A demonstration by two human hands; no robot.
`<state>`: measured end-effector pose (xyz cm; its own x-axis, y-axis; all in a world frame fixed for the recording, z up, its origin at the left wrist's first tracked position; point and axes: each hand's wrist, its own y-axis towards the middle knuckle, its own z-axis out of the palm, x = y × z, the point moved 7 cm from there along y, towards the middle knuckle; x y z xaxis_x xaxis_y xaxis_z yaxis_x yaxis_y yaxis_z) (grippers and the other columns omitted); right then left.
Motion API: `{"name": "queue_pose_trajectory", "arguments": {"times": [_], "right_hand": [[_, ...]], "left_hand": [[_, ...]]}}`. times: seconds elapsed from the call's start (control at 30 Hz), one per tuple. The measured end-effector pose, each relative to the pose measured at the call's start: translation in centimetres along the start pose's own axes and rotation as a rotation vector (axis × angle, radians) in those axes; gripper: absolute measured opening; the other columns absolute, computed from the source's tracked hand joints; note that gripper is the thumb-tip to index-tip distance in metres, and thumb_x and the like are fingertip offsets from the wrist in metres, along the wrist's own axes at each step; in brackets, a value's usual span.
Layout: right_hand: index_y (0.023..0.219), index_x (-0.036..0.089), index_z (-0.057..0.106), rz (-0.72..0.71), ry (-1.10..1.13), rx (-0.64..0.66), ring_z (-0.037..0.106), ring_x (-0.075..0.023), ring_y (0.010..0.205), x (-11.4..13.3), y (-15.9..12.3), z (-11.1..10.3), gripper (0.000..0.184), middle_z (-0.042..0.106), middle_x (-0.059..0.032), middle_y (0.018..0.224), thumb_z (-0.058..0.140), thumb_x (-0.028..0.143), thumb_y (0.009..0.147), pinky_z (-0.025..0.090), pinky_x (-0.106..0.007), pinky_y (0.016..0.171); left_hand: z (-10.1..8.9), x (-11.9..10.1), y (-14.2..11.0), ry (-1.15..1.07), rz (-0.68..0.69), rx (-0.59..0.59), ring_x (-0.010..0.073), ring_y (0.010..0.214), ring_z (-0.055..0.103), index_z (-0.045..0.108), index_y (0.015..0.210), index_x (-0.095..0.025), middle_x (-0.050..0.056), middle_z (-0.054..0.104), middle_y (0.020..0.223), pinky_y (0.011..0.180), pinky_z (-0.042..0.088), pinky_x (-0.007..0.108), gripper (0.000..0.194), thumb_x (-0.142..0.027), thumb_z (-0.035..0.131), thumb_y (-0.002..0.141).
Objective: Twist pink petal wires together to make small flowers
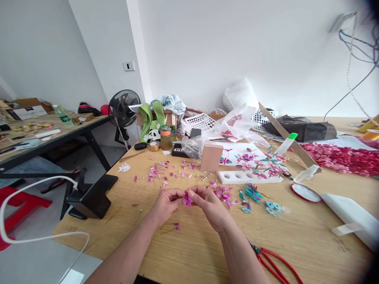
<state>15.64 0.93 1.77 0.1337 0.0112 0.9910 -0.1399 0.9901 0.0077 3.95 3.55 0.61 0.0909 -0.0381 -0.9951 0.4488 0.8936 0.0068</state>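
My left hand (166, 203) and my right hand (209, 205) meet above the wooden table (195, 252), both pinching a small purple flower piece (187, 200) between their fingertips. Several loose purple petals (166, 170) lie scattered just beyond my hands. More purple petals (222, 193) and teal and blue pieces (251, 194) lie to the right of my right hand. One purple petal with a thin wire (177, 226) rests on the table under my left wrist.
Red-handled scissors (275, 264) lie near my right forearm. A wooden block (211, 158), a white foam holder (248, 177), a red lid (306, 193), red petals (340, 157), a black device (94, 195) and a fan (123, 108) stand around. A second table (44, 138) is left.
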Motion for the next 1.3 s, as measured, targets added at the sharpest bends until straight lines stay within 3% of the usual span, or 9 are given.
{"name": "queue_pose_trajectory", "arguments": {"times": [0.17, 0.3, 0.47, 0.6, 0.8, 1.0, 1.3], "right_hand": [[0.075, 0.016, 0.061, -0.020, -0.019, 0.015, 0.050, -0.0125, 0.065, 0.3, 0.0, 0.3, 0.030, 0.058, 0.0005, 0.069, 0.070, 0.045, 0.071, 0.038, -0.025, 0.064], [0.075, 0.018, 0.060, -0.026, -0.014, 0.026, 0.049, -0.0121, 0.064, 0.3, -0.1, 0.3, 0.029, 0.056, 0.0011, 0.071, 0.070, 0.045, 0.070, 0.038, -0.025, 0.062], [0.073, 0.019, 0.062, -0.050, -0.021, 0.105, 0.052, -0.0132, 0.070, 0.5, -0.3, 0.7, 0.028, 0.058, -0.0017, 0.084, 0.070, 0.046, 0.070, 0.041, -0.026, 0.065], [0.069, 0.019, 0.062, -0.060, -0.037, 0.156, 0.053, -0.0137, 0.071, 0.6, -0.4, 1.0, 0.026, 0.058, -0.0019, 0.081, 0.068, 0.043, 0.073, 0.042, -0.026, 0.065], [0.088, 0.020, 0.063, -0.036, -0.070, 0.037, 0.053, -0.0148, 0.077, 0.7, -0.3, -0.1, 0.029, 0.061, -0.0013, 0.084, 0.057, 0.047, 0.081, 0.040, -0.026, 0.071], [0.073, 0.018, 0.057, -0.009, -0.067, 0.022, 0.047, -0.0124, 0.063, 0.6, -0.3, -0.1, 0.033, 0.054, 0.0020, 0.066, 0.059, 0.051, 0.079, 0.035, -0.024, 0.062], [0.064, 0.016, 0.056, 0.062, -0.007, -0.005, 0.042, -0.0101, 0.057, -0.5, 0.0, -0.2, 0.028, 0.049, 0.0036, 0.058, 0.063, 0.041, 0.074, 0.032, -0.024, 0.059]], "left_hand": [[0.6, -0.2, -0.2, 0.029, -0.007, 0.066, 0.0105, 0.056, 0.048, 0.069, 0.066, -0.014, 0.001, 0.058, 0.058, 0.054, 0.037, 0.022, 0.024, -0.037, 0.074, 0.065], [0.9, 0.2, -0.1, 0.046, -0.008, 0.133, 0.0150, 0.068, 0.055, 0.070, 0.068, -0.014, 0.004, 0.064, 0.070, 0.065, 0.042, 0.026, 0.023, -0.036, 0.073, 0.067], [1.1, 0.3, -0.2, 0.070, 0.018, 0.189, 0.0154, 0.068, 0.055, 0.070, 0.066, -0.013, 0.004, 0.063, 0.068, 0.067, 0.042, 0.026, 0.023, -0.036, 0.070, 0.070], [1.3, 0.2, -0.3, 0.092, 0.048, 0.241, 0.0152, 0.068, 0.055, 0.070, 0.065, -0.014, 0.004, 0.063, 0.066, 0.067, 0.042, 0.026, 0.021, -0.033, 0.069, 0.072], [0.9, 0.2, -0.2, -0.015, 0.006, 0.156, 0.0131, 0.063, 0.054, 0.071, 0.070, -0.015, 0.003, 0.065, 0.068, 0.061, 0.040, 0.023, 0.017, -0.032, 0.073, 0.068], [0.6, 0.1, -0.2, -0.029, -0.016, 0.115, 0.0101, 0.057, 0.050, 0.071, 0.069, -0.015, 0.002, 0.064, 0.067, 0.054, 0.035, 0.021, 0.019, -0.033, 0.075, 0.065], [0.7, 0.0, -0.2, -0.040, -0.004, 0.118, 0.0116, 0.059, 0.050, 0.070, 0.068, -0.013, 0.003, 0.063, 0.065, 0.056, 0.036, 0.021, 0.025, -0.037, 0.076, 0.063]]}}
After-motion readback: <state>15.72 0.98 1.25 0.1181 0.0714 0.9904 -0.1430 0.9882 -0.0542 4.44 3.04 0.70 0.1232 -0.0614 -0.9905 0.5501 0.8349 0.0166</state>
